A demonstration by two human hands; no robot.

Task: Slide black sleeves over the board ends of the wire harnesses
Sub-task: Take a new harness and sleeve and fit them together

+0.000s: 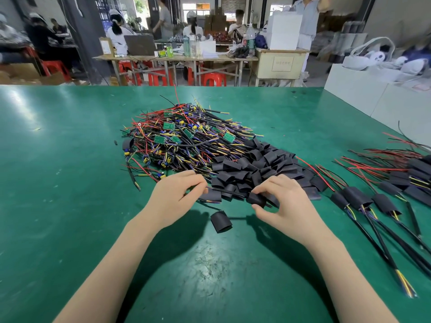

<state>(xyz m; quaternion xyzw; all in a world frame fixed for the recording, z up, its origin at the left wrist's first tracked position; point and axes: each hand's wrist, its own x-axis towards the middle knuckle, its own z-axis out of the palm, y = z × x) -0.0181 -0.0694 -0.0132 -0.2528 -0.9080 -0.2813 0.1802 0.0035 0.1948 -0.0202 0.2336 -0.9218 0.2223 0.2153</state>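
The right hand (283, 201) pinched a sleeve (256, 198), the left hand (173, 198) a cable (227, 192); misaligned, it could snag.

Unsleeved wire harnesses (184, 138): tangled heap, red/yellow/purple leads, small green boards, table centre. Loose black sleeves (258, 167): short flattened tubes piled against heap's right side. One stray sleeve (221, 221) lies alone nearer. Sleeved harnesses (373, 199) lie in a row, far right.

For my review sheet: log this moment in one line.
left hand holds cable | right hand pinches black sleeve | loose sleeve on mat
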